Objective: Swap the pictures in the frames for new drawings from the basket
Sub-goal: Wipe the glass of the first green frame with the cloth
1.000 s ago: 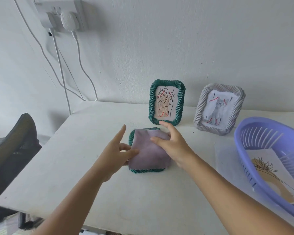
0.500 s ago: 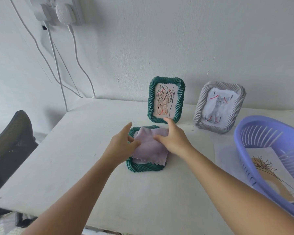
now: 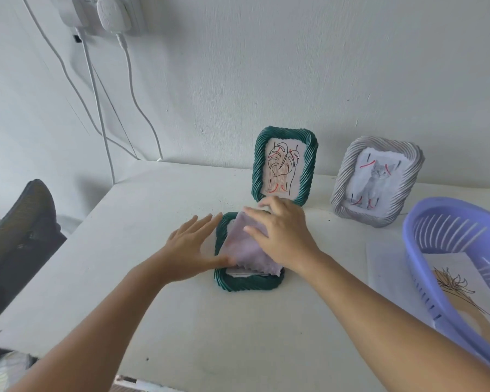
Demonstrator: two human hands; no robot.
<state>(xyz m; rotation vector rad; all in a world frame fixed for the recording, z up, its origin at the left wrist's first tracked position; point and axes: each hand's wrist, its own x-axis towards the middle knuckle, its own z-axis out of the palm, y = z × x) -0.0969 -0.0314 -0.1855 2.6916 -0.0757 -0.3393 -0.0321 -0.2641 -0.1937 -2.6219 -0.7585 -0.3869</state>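
Note:
A green rope-edged frame (image 3: 248,284) lies flat on the white table (image 3: 181,335), with a pale lilac cloth (image 3: 242,248) over it. My right hand (image 3: 283,236) lies flat on the cloth, fingers spread. Flat and straight-fingered, my left hand (image 3: 193,247) rests on the table against the frame's left edge, its thumb touching the cloth. Behind, a second green frame (image 3: 285,165) with a leaf drawing stands upright. A grey frame (image 3: 376,181) with a cat picture leans to its right. The lilac basket (image 3: 436,250) at right holds a drawing (image 3: 461,295).
A clear plastic sheet (image 3: 385,267) lies on the table beside the basket. White cables (image 3: 96,89) hang down the wall from a socket at upper left. A dark chair back (image 3: 20,230) stands off the table's left edge.
My left hand has opened from a curled pose and laid flat beside the frame. My right hand slid forward over the cloth, which has shifted so the frame's lower edge shows.

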